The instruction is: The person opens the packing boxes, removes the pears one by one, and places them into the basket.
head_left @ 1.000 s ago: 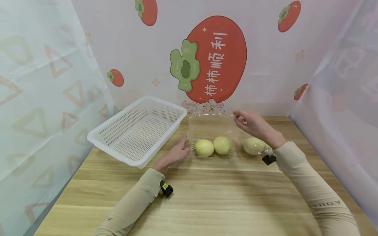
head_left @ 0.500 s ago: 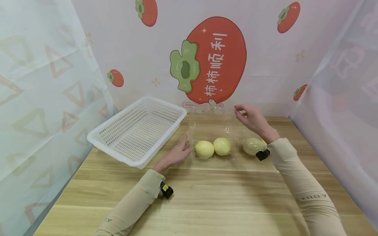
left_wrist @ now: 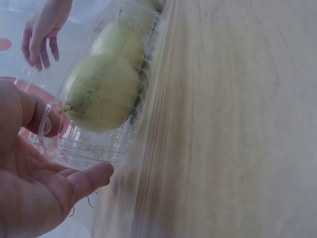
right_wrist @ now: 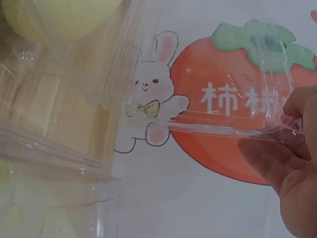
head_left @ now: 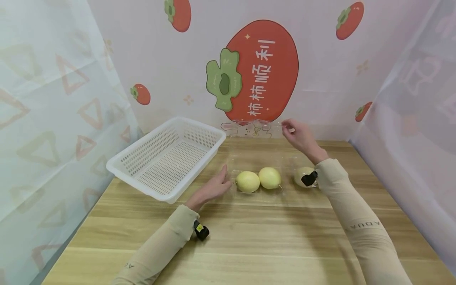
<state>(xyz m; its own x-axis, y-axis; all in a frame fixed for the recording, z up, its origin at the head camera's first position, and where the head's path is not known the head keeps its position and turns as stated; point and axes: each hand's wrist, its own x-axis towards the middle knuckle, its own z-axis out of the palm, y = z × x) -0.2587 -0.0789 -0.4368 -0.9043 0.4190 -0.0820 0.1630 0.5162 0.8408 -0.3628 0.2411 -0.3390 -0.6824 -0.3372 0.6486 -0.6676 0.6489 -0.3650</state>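
Note:
A clear plastic clamshell box (left_wrist: 89, 146) lies on the wooden table, with two pale yellow-green round fruits (head_left: 247, 182) in its base. Its transparent lid (right_wrist: 218, 128) stands raised at the back, hinged away from the base. Pinched between the thumb and fingers of my right hand (head_left: 301, 136) is the lid's upper right corner. My left hand (head_left: 211, 188) rests against the box's left end, fingers fairly straight; in the left wrist view its finger and thumb spread along that end. Right of the base, another fruit (head_left: 302, 174) under clear plastic is partly hidden by the right wrist camera.
A white perforated plastic basket (head_left: 171, 158) stands at the left of the table (head_left: 249, 241), close to the box. Printed cloth walls (head_left: 399, 130) enclose the back and both sides. Bare wood shows at the front, between the forearms.
The lid has tilted further up and back, with my right hand rising slightly at its corner. My right forearm has swung left, covering more of the fruit at right. The left hand stays put.

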